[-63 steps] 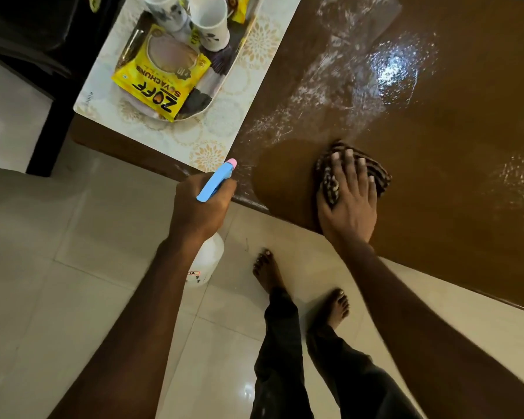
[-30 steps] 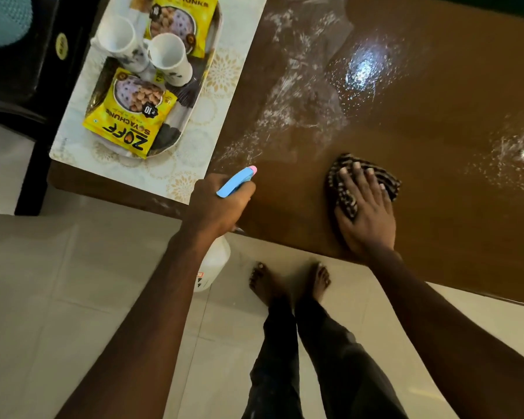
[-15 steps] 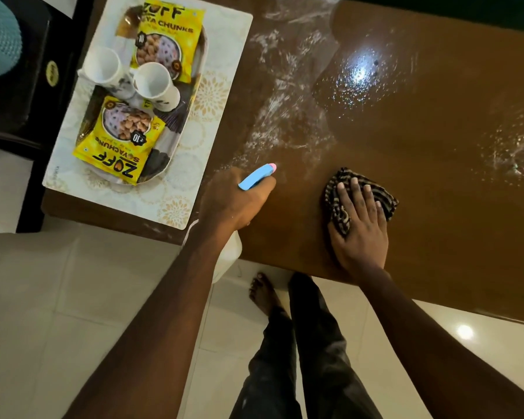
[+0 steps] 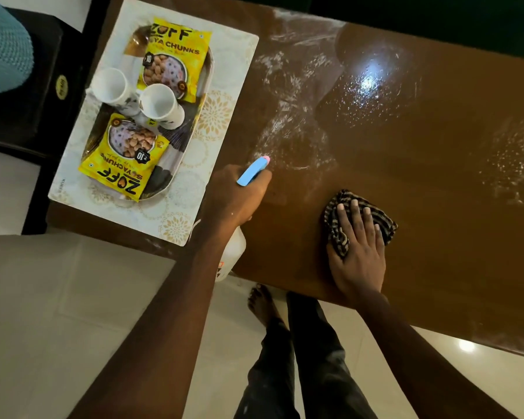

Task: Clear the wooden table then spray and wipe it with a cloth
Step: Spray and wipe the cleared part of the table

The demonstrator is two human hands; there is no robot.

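Two grips work over the brown tabletop point(image 4: 436, 182). Left grip point(image 4: 236, 201) is curled round the neck of a spray bottle point(image 4: 252, 171). The bottle's blue trigger head with its pink tip sticks out above the knuckles, pointing across the wood. Its white body shows under the wrist, at the tabletop's near edge.

Right grip point(image 4: 359, 261) lies flat, fingers straight and slightly spread, pressing a dark striped cloth point(image 4: 386, 226) onto the wood close to the near edge. The cloth is bunched and shows past the fingertips and beside the thumb.

Whitish wet streaks point(image 4: 285, 116) run from the nozzle toward the far edge. Droplets shine around a light glare point(image 4: 370, 83) farther right.

At the left end of the tabletop, a pale patterned placemat point(image 4: 227, 71) carries a tray point(image 4: 180, 133). On the tray a white mug point(image 4: 112, 86) and a second mug point(image 4: 161, 104) stand side by side between a far yellow packet point(image 4: 179, 46) and a near yellow packet point(image 4: 118, 173). A dark chair point(image 4: 28, 110) with a teal cushion point(image 4: 3, 49) stands beyond that end.

Below is a pale tiled floor point(image 4: 58, 297), with one bare foot point(image 4: 260, 303) and dark trouser legs point(image 4: 312, 358).
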